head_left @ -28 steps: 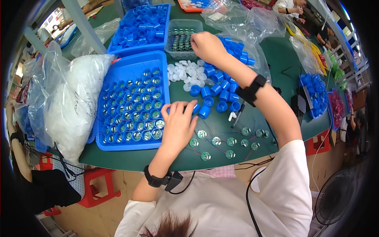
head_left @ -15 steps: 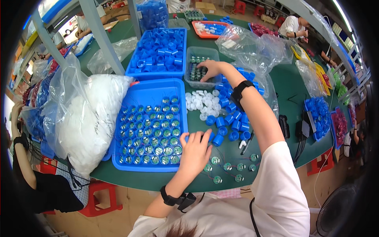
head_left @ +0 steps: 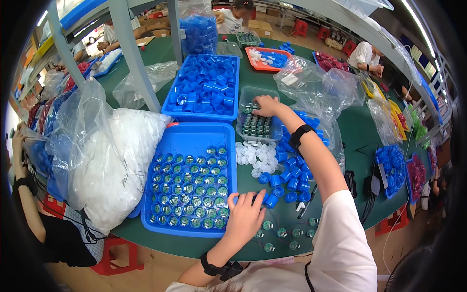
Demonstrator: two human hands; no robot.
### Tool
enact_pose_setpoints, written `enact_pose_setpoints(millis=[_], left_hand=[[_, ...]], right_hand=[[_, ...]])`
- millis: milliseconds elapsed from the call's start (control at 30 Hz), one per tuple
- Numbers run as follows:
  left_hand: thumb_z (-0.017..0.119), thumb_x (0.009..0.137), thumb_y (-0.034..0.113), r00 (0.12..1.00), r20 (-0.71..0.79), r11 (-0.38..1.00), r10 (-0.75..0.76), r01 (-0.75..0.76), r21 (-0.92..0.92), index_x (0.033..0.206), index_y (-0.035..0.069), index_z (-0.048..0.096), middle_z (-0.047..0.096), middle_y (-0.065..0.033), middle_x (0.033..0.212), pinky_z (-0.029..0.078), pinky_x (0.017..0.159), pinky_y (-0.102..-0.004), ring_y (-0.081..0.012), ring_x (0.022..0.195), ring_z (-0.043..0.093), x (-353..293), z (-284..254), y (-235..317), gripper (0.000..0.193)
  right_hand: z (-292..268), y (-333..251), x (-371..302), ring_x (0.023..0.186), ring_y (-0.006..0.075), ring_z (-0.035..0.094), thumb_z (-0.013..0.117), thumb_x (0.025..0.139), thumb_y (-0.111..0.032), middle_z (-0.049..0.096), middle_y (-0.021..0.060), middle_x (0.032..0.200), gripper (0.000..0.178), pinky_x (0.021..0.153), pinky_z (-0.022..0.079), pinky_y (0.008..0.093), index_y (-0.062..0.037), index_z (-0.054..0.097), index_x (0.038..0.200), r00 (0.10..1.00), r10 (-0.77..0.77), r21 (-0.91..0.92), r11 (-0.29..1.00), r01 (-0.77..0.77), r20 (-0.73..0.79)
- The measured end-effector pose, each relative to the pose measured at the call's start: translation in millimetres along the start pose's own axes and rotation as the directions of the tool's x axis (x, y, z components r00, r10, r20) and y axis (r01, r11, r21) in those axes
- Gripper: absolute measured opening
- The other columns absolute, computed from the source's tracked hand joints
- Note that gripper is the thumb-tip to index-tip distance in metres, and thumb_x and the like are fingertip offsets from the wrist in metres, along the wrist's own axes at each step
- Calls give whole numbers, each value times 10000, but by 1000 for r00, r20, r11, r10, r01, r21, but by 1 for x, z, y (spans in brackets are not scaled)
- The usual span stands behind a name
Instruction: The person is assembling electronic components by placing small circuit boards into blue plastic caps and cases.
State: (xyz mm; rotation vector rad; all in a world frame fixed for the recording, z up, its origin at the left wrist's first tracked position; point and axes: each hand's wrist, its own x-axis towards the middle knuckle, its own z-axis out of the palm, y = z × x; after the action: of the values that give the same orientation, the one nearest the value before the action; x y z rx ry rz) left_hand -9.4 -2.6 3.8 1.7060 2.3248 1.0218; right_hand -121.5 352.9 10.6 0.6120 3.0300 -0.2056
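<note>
Dark handwriting is running across the white-filled bag, but its strokes are blurring; no other lettering is showing legibly.

The view comes from a wide fisheye worn on the person's head, the left one of a side-by-side pair. It looks from above, downward and forward over both hands, close enough to take in the forearms. The left hand lies nearer the body, the right hand farther out. Below the left hand, the lower edge catches the person's own white shirt; past the right hand, the view runs across the green table to distant red stools. Left of the right hand, grey posts slant, and darkness rings the corners.
</note>
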Motion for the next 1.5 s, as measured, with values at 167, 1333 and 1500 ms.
enact_pose_setpoints(millis=[167, 1333, 1500], left_hand=[[667, 757, 135, 1000, -9, 999, 13, -13, -33, 1181, 71, 523, 558, -69, 1006, 273, 927, -441, -216, 973, 527, 3, 1, 3, 452], [654, 758, 106, 997, -67, 999, 28, -31, -43, 1087, 72, 540, 564, -91, 931, 282, 911, -418, -249, 917, 542, 0, 3, -3, 350], [675, 734, 72, 995, -87, 996, 40, -47, -80, 1057, 68, 541, 560, -86, 925, 288, 903, -411, -259, 914, 540, 0, 2, -1, 350]], right_hand=[[-2, 29, 14, 978, 269, 578, 708, 750, -409, 591, 159, 1041, 485, 808, 454, 391, -47, 593, 1053, 987, -57, 126, 991, 38, 151], [-93, -4, -66, 814, 238, 643, 618, 765, -88, 658, 168, 864, 257, 717, 494, 339, 14, 598, 999, 916, -100, 398, 878, 264, -388], [-116, -14, -99, 828, 175, 621, 601, 828, -114, 671, 60, 892, 246, 724, 487, 313, 3, 579, 1043, 938, 1, 557, 805, 205, -347]])
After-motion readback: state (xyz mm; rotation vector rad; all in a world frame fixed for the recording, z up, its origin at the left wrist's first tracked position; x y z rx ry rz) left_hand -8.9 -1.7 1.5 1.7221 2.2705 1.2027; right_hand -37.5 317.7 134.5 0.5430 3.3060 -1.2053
